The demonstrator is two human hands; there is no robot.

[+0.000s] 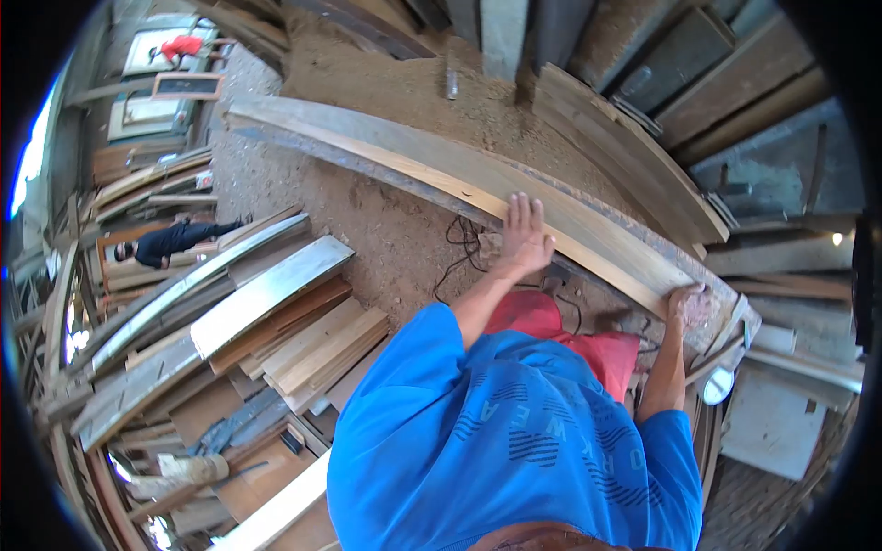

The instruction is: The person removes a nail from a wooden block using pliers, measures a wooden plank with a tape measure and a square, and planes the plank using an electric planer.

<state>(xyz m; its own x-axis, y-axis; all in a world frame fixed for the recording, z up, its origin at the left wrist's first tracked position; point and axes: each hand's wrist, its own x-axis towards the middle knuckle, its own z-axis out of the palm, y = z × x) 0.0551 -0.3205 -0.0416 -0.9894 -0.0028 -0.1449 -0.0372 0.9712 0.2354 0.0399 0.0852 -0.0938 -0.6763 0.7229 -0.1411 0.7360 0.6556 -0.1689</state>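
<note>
left hand (525,237) open, laid on long board (606,231), likely steadying it; right hand (687,305) bent over near edge, right end, grip unclear; board lies along bench (728,314).

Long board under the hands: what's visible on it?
The long board looks like bare wood: grey-brown upper face, paler yellowish strip nearest the person, one small dark mark there. It lies lengthwise on a worn, narrow bench. The left hand rests on it mid-length; the right hand is at its right end. Its curve may be lens distortion.
</note>
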